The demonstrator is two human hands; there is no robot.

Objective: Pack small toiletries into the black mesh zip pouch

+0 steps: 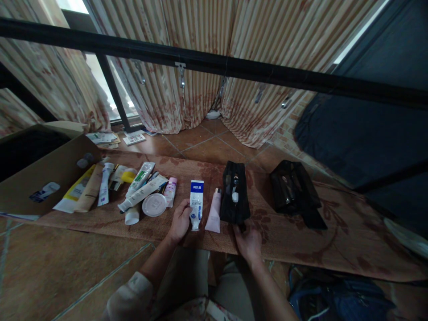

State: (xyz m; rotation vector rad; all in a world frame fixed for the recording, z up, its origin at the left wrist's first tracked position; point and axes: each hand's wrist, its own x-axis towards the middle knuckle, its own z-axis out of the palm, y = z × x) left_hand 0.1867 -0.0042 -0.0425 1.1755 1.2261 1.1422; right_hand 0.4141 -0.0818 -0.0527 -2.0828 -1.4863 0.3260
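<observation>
My left hand (180, 222) closes its fingers on the left edge of a white and blue squeeze tube (196, 203), which has a blue top end. A pale pink squeeze tube (214, 211) lies just to its right. Beside that stretches a black mesh pouch (236, 191), with small items showing through the mesh. My right hand (249, 240) grips the pouch's near end, its fingertips partly hidden there. Farther right sits a second black mesh pouch (290, 189), apart from both hands.
Several tubes lie piled on the left, with a round clear-lidded tub (154, 204) and a yellow-and-white tube (75, 191). A cardboard box (67, 165) stands at the far left. The brown patterned cloth (277, 240) covers the bench. A dark bag (341, 298) rests on the floor.
</observation>
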